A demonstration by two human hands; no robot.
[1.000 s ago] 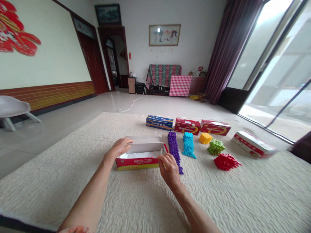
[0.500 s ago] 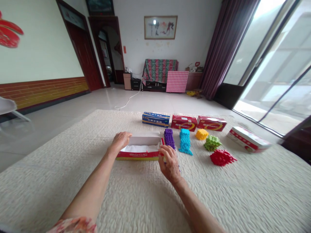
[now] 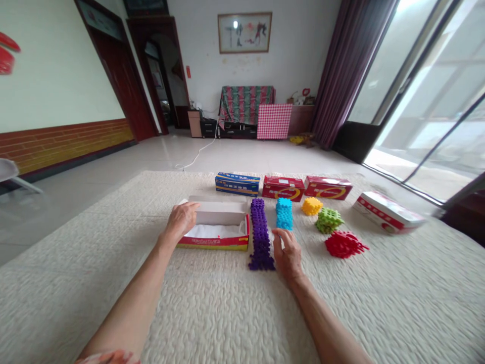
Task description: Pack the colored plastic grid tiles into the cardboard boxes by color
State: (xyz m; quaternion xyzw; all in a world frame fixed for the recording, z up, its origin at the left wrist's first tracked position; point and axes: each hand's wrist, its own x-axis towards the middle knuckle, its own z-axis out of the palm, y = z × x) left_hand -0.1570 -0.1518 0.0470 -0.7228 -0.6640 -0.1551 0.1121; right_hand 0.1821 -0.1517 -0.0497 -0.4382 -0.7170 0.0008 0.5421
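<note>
R hand (image 3: 288,253) has shifted off open box's (image 3: 214,243) right end to just beside purple strip (image 3: 259,235), fingers loosely curled, apparently empty; L hand (image 3: 182,219) at box's L rear edge, grip unclear. Prob. box-steadying step; next move calls for keeping box still on mat (image 3: 212,298).

the left hand (image 3: 182,220) is held forward, fingers (image 3: 192,206) pointing inward; the right hand (image 3: 289,254), well apart and slightly farther back, has loosely curled fingers; behind the hands, bare forearms (image 3: 138,288) slant outward.

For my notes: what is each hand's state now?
Left hand: at the open box, grip cannot be told.
Right hand: partly open near the purple blocks, nothing visibly held.
</note>
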